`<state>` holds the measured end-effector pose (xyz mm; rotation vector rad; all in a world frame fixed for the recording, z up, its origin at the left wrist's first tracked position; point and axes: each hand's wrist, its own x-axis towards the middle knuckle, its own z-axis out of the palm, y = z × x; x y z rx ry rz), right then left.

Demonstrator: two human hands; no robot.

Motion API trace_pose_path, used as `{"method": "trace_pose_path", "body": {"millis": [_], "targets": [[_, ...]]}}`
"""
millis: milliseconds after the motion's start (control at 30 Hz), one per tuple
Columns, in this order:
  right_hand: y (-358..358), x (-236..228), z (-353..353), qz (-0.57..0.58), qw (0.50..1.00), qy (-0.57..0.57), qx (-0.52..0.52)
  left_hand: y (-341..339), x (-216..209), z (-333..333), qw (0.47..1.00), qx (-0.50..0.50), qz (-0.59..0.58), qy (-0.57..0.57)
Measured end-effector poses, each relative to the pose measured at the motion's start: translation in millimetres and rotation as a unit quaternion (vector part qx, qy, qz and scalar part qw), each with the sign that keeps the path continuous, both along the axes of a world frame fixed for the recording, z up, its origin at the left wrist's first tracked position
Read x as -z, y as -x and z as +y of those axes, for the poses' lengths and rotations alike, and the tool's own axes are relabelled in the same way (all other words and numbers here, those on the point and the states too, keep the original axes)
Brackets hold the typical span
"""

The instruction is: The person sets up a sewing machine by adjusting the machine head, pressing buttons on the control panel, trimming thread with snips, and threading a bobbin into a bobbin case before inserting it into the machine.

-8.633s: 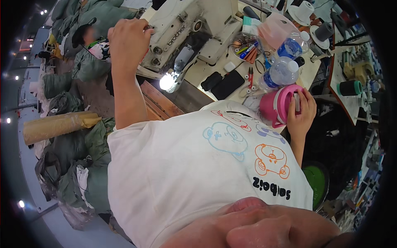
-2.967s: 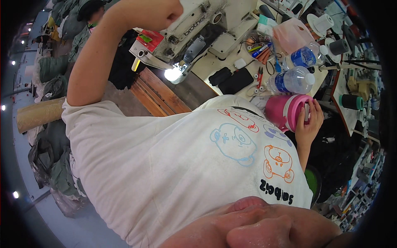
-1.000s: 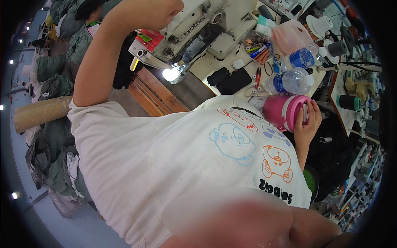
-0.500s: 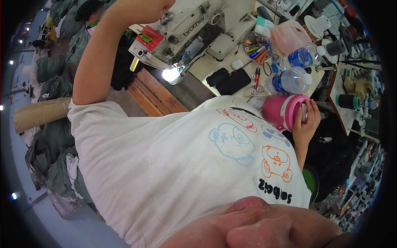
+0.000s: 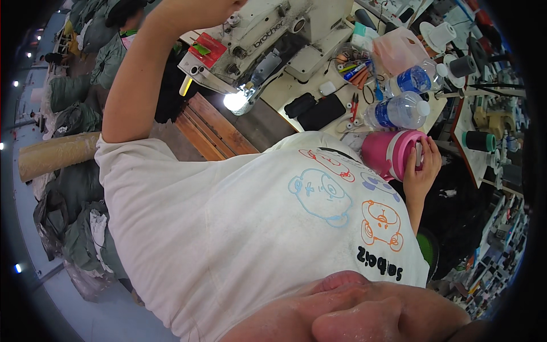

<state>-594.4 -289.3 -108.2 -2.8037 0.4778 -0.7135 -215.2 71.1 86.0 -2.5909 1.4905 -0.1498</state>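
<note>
Grey-green bundles (image 5: 74, 119) fill the left background; a cream bench (image 5: 279, 94) carries a sewing machine (image 5: 273, 34) and clear bottles (image 5: 401, 111). Right grip (image 5: 423, 163) holds a pink jug (image 5: 379, 149); left grip (image 5: 208, 12), I cannot tell.

the left hand (image 5: 204, 11), cut off by the top edge, is near the sewing machine (image 5: 268, 35) and a red piece (image 5: 214, 51). the right hand (image 5: 423, 166) has its fingers curled over the lid end of a pink jug (image 5: 376, 149), beside two bottles (image 5: 405, 112). a lamp (image 5: 235, 102) glows.
</note>
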Motion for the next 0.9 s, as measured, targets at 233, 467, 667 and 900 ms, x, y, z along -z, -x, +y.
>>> {"method": "trace_pose_path", "body": {"millis": [233, 467, 667, 900], "targets": [[1.3, -1.0, 0.7, 0.000, 1.000, 0.002, 0.006, -11.0, -8.5, 16.6, 0.996, 0.015, 0.067, -0.064], [-2.4, -0.8, -0.6, -0.004, 1.000, 0.005, 0.000, -3.5, -17.6, 8.1, 0.996, 0.043, 0.056, -0.049], [-2.8, -2.1, 2.0, -0.005, 1.000, 0.006, 0.014, -20.6, 10.8, -8.4, 0.985, 0.169, 0.027, -0.009], [-1.4, -0.7, 5.6, -0.005, 1.000, 0.003, 0.025, -21.7, -47.1, -11.5, 0.976, 0.148, 0.054, 0.149]]}}
